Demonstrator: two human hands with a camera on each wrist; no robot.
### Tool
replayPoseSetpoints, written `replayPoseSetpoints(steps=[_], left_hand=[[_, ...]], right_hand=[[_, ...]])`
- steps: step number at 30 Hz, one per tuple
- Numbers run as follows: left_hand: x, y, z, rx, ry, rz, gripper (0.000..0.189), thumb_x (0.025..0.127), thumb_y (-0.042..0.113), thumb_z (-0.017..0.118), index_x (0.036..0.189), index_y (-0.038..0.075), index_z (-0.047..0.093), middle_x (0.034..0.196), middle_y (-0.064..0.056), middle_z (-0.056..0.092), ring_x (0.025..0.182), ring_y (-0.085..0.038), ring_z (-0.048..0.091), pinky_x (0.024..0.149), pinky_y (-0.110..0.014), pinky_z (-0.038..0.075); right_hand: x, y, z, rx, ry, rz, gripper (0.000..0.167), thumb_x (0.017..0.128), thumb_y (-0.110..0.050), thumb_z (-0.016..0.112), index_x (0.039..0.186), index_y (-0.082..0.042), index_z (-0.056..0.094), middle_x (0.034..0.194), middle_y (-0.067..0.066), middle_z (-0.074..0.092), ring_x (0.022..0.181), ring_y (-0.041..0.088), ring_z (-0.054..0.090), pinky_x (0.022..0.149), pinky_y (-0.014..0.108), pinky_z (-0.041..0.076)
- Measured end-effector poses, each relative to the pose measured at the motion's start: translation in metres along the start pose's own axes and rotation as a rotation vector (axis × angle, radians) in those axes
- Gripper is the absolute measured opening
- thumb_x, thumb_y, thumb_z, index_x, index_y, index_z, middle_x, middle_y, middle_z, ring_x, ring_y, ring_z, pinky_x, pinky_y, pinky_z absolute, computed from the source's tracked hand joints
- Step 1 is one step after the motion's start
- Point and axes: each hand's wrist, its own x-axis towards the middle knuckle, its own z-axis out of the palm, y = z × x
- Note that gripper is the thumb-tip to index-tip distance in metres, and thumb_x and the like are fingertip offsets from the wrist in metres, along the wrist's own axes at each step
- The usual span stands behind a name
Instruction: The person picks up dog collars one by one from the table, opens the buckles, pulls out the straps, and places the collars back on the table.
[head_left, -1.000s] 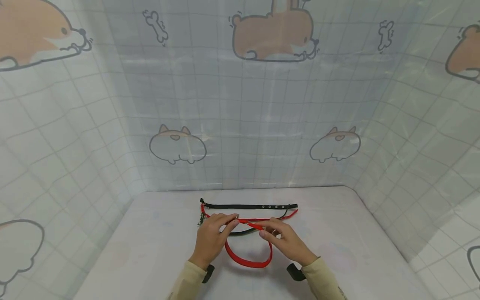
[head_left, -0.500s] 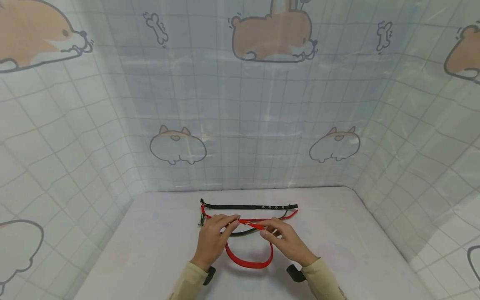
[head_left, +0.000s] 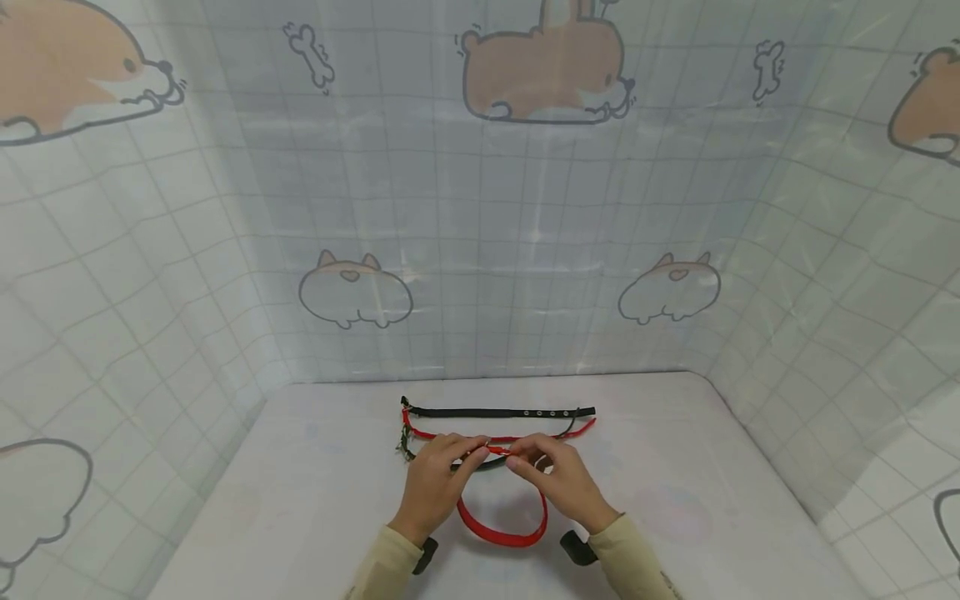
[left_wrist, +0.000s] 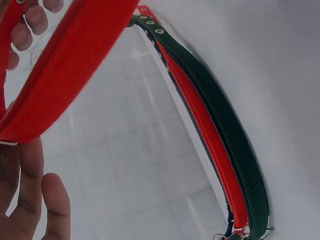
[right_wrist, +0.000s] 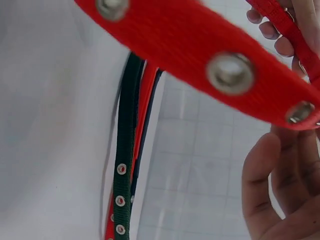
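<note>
A red webbing collar (head_left: 504, 539) with metal eyelets hangs in a loop below both hands. My left hand (head_left: 435, 483) pinches one end of it, where a bit of metal shows in the left wrist view. My right hand (head_left: 561, 482) pinches the other end, close to the left fingertips. In the right wrist view the eyelets of the red collar (right_wrist: 190, 50) pass near the camera, and the right thumb and fingers (right_wrist: 262, 165) are bent at its end. The fingers partly hide where the two ends meet.
Behind the hands several more collars lie on the white table (head_left: 315, 500): a dark one with eyelets (head_left: 480, 413), a red one (head_left: 581, 431) and a dark green one (left_wrist: 225, 115). Their metal fittings (head_left: 403, 433) sit at the left. A patterned curtain (head_left: 525, 208) surrounds the table.
Both hands have come closer together, the left moving right and the right slightly left. Less of the red collar shows between the fingertips, and its loop hangs slightly lower. The other collars stay put.
</note>
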Motion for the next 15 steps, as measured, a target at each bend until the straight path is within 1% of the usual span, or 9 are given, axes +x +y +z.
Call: replayPoseSetpoints(steps=[3, 6, 8, 10, 11, 13, 15], left_hand=[[0.001, 0.000, 0.001, -0.009, -0.021, -0.008, 0.025, 0.093, 0.035, 0.075, 0.115, 0.025, 0.078, 0.099, 0.017, 0.070, 0.093, -0.003, 0.061, 0.077, -0.030, 0.056], [0.001, 0.000, 0.002, -0.016, -0.050, -0.010, 0.027, 0.095, 0.037, 0.072, 0.117, 0.025, 0.077, 0.102, 0.017, 0.070, 0.095, -0.003, 0.061, 0.080, -0.031, 0.055], [0.002, 0.000, 0.002, -0.027, -0.064, -0.006, 0.027, 0.095, 0.037, 0.071, 0.118, 0.024, 0.077, 0.104, 0.016, 0.069, 0.097, -0.004, 0.061, 0.082, -0.032, 0.055], [0.001, 0.000, 0.003, -0.030, -0.071, -0.005, 0.028, 0.096, 0.037, 0.070, 0.119, 0.024, 0.076, 0.105, 0.017, 0.069, 0.098, -0.004, 0.061, 0.083, -0.032, 0.055], [0.001, 0.000, 0.004, -0.033, -0.069, -0.004, 0.027, 0.096, 0.036, 0.071, 0.120, 0.024, 0.076, 0.105, 0.017, 0.069, 0.098, -0.004, 0.061, 0.082, -0.032, 0.055], [0.002, 0.000, 0.005, -0.040, -0.068, -0.002, 0.027, 0.096, 0.035, 0.071, 0.120, 0.024, 0.076, 0.105, 0.017, 0.068, 0.098, -0.004, 0.060, 0.081, -0.031, 0.055], [0.002, 0.001, 0.006, -0.042, -0.072, 0.001, 0.027, 0.096, 0.036, 0.071, 0.120, 0.024, 0.076, 0.104, 0.017, 0.068, 0.097, -0.003, 0.060, 0.080, -0.030, 0.054]], right_hand=[[-0.002, -0.013, -0.005, 0.016, 0.017, -0.038, 0.017, 0.093, -0.015, 0.075, 0.109, -0.012, 0.074, 0.089, -0.003, 0.068, 0.079, 0.014, 0.064, 0.072, 0.032, 0.056], [-0.003, -0.023, -0.010, 0.026, 0.035, -0.092, 0.018, 0.091, -0.011, 0.077, 0.109, -0.007, 0.077, 0.083, -0.001, 0.061, 0.073, 0.012, 0.059, 0.065, 0.029, 0.053], [-0.004, -0.023, -0.011, 0.025, 0.051, -0.129, 0.018, 0.090, -0.009, 0.077, 0.108, -0.006, 0.078, 0.079, 0.000, 0.056, 0.070, 0.012, 0.055, 0.061, 0.028, 0.049], [-0.003, -0.017, -0.010, 0.024, 0.071, -0.140, 0.018, 0.090, -0.008, 0.077, 0.107, -0.005, 0.079, 0.077, 0.001, 0.055, 0.068, 0.013, 0.054, 0.058, 0.028, 0.047], [-0.003, -0.013, -0.008, 0.024, 0.080, -0.136, 0.017, 0.090, -0.008, 0.077, 0.106, -0.006, 0.079, 0.077, 0.001, 0.056, 0.068, 0.013, 0.054, 0.058, 0.028, 0.048], [-0.001, -0.004, -0.006, 0.024, 0.103, -0.100, 0.015, 0.091, -0.012, 0.077, 0.105, -0.009, 0.079, 0.081, -0.001, 0.062, 0.070, 0.013, 0.058, 0.061, 0.028, 0.051], [0.000, 0.004, -0.004, 0.025, 0.128, -0.057, 0.014, 0.090, -0.016, 0.079, 0.104, -0.015, 0.077, 0.083, -0.004, 0.066, 0.071, 0.013, 0.061, 0.064, 0.029, 0.053]])
